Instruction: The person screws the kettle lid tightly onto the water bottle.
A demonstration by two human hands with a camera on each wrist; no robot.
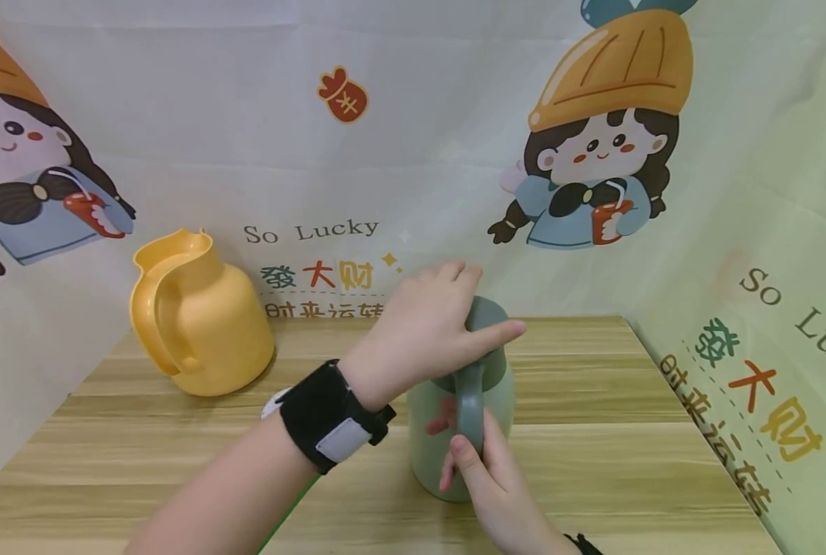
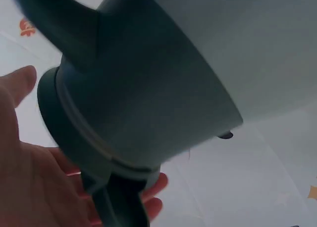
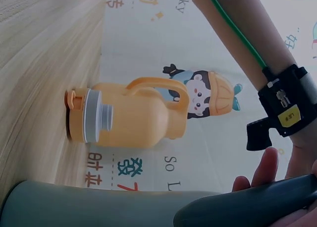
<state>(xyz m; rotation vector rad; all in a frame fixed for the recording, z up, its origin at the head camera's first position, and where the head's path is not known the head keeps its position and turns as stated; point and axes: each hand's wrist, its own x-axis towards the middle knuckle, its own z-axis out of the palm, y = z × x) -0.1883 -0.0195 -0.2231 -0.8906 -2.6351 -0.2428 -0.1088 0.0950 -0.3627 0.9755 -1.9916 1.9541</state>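
A pale green thermos jug (image 1: 426,455) with a dark green collar and handle stands upright on the table. My right hand (image 1: 492,486) grips its dark handle (image 1: 470,408), the thumb lying along the near side. From above, my left hand (image 1: 433,324) lies over the lid (image 1: 489,312) with its fingers and thumb extended. In the left wrist view, fingers show behind the dark lid (image 2: 47,108), and the thumb stands apart from it. Back left, a yellow jug (image 1: 239,324) shows an uncovered mouth. An orange-and-grey stopper lid (image 3: 92,115) sits by its base in the right wrist view.
The wood-grain table (image 1: 593,432) meets a printed cloth backdrop (image 1: 426,154) behind and at the sides. A black strap with a device (image 1: 332,416) sits on my left wrist. A green cable (image 3: 237,31) runs along that forearm.
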